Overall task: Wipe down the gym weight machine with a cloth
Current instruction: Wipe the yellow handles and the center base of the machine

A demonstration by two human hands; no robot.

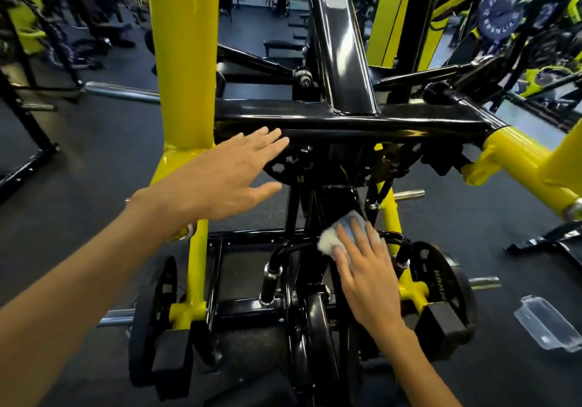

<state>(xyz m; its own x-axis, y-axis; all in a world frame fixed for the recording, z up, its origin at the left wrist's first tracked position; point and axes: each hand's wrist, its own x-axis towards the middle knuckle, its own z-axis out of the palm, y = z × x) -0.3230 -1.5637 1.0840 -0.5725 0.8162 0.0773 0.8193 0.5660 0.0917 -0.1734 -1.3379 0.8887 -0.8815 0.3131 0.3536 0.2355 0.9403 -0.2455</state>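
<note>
Pressing down with straight, spread fingers, the right hand (367, 276) covers most of the small white and pale-blue cloth (337, 233), so only its crumpled far edge shows beyond the fingertips. That cloth lies low in the middle of the black and yellow steel weight machine (346, 120), against a dark upright member; exactly which part it touches is hard to make out, since black paint, shadow and the hand itself blur the spot. The left hand (230, 173) reaches forward with its fingers straight and relaxed, holding nothing; its fingertips seem to rest on the near edge of the glossy black crossbar (409, 123), though contact is not certain. Both forearms run out of the lower edge of the view.

Below the crossbar a tangle of black brackets is too dark to separate. Two black weight plates (441, 283) hang on either side low down, the left one partly hidden by a yellow post (185, 60) and a black foot pad. Chrome plate pegs (409, 194) stick out to the sides. A clear plastic tray (548, 324) lies on the dark rubber floor (94, 154) at the right, well apart from the hands. Farther back, other yellow and black machines and a purple plate (500, 12) are smeared by the wide lens.
</note>
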